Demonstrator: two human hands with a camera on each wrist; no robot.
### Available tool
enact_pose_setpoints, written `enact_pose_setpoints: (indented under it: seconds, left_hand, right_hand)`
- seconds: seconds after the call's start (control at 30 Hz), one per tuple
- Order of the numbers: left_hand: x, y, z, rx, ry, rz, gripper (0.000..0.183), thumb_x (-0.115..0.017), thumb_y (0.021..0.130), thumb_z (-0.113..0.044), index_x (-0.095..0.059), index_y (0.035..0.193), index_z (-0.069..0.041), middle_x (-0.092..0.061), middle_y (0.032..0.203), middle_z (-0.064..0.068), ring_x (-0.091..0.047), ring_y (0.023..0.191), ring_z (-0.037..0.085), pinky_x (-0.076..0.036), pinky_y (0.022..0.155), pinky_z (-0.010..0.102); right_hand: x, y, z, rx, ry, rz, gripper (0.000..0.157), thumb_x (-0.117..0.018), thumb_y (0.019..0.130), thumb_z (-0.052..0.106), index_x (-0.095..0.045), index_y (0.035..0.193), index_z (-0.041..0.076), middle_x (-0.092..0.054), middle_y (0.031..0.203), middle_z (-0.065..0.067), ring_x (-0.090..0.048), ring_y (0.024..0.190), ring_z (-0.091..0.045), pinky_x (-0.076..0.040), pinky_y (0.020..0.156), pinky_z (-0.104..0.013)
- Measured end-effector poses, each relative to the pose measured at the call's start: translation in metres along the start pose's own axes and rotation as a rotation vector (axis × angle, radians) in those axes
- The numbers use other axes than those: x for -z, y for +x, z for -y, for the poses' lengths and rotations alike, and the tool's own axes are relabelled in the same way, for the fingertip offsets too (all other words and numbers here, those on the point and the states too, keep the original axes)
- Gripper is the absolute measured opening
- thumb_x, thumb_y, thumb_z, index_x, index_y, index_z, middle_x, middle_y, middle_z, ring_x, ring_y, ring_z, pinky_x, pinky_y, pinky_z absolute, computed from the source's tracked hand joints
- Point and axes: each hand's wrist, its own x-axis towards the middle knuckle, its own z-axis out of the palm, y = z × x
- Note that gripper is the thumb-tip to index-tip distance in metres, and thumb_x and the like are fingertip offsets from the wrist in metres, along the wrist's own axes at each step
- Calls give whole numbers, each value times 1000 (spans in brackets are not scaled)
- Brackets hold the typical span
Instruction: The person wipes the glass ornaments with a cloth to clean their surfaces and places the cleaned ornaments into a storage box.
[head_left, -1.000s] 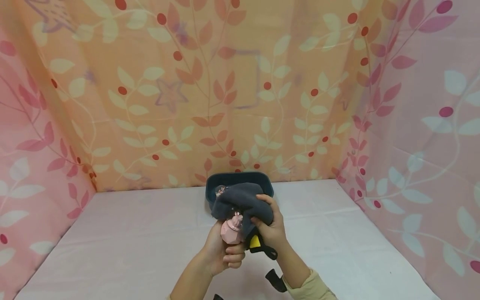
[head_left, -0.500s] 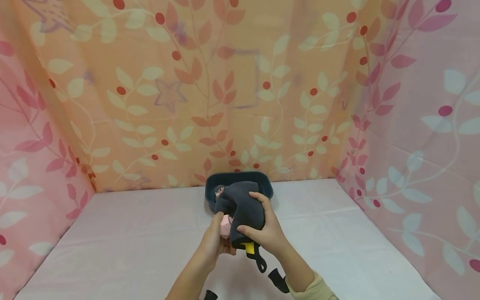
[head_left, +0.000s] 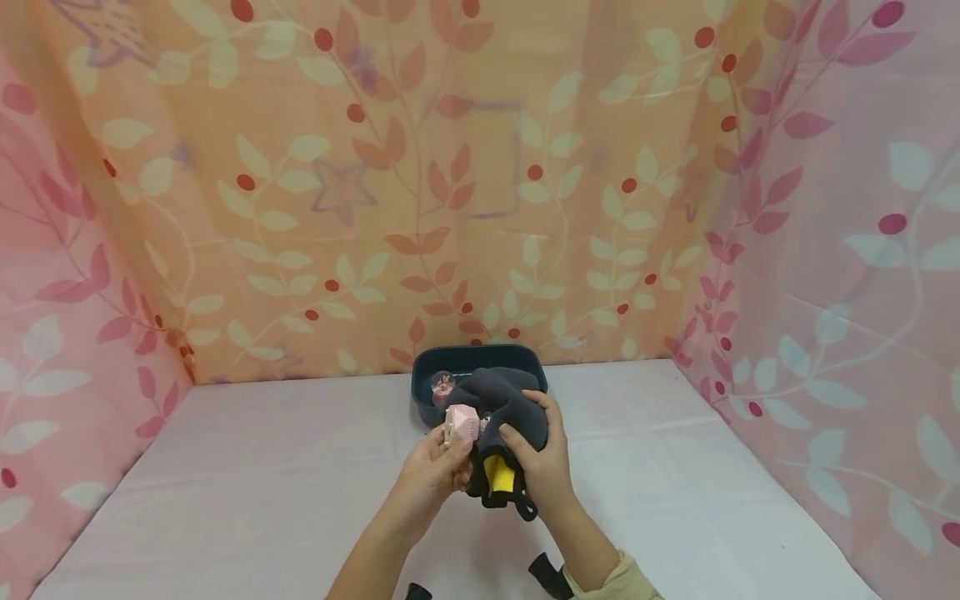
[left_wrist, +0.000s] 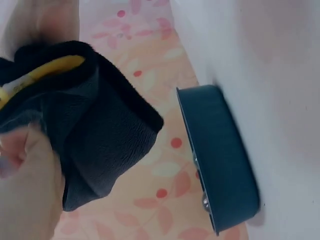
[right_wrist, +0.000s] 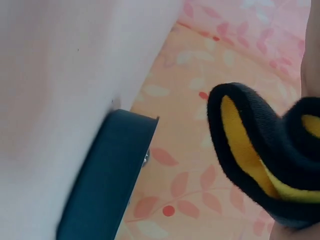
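Observation:
In the head view my left hand (head_left: pixel 427 475) pinches a small ornament by its pink faceted base (head_left: pixel 461 423). The ornament lies tipped sideways, its clear top end pointing right against a dark grey cloth (head_left: pixel 498 392). My right hand (head_left: pixel 549 454) grips that cloth, thumb in front and fingers behind, wrapping it partly round the ornament's top. Black trim, a yellow inner side and a small loop hang below. The cloth's folds (left_wrist: pixel 110 135) fill much of the left wrist view and hide the ornament there. In the right wrist view the yellow lining (right_wrist: pixel 235 125) shows between black edges.
Behind the hands, a dark teal bin (head_left: pixel 422 360) stands on the white tabletop (head_left: pixel 285 467) near the patterned back curtain (head_left: pixel 300 208). Another clear-domed pink ornament (head_left: pixel 442 386) sits at the bin's left side. Black straps (head_left: pixel 550 575) show near the right forearm.
The ornament has turned from upright onto its side, base to the left and higher. The cloth has shifted and refolded round its top, with more yellow lining showing in front.

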Motion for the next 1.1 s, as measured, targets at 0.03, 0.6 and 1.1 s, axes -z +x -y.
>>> enact_pose_setpoints:
  seconds: [0.03, 0.6, 1.1]
  left_hand:
    - [-1, 1, 1, -11, 15, -31, 44, -54, 101, -23, -35, 128, 6, -48, 79, 1, -46, 69, 11, -43, 67, 24]
    - [0, 5, 6, -26, -96, -117, 58, -39, 102, -49, -47, 127, 2, -60, 99, 2, -53, 84, 16, -51, 79, 36]
    - [-9, -3, -1, 103, 310, -178, 82, -14, 101, -59, -48, 132, 8, -52, 92, 9, -43, 71, 19, -36, 62, 29]
  right_hand:
    - [-1, -1, -1, 12, -11, -10, 50, -62, 90, 3, -36, 133, 5, -46, 122, -17, -61, 96, -19, -53, 82, -29]
    - [-1, -5, 1, 20, -78, -69, 52, -65, 88, 1, -41, 133, 10, -43, 130, -17, -54, 106, -32, -53, 83, -31]
    - [-9, 0, 5, 2, -277, 189, 67, -79, 81, 15, -42, 136, 20, -42, 136, -18, -51, 106, -36, -49, 82, -41]
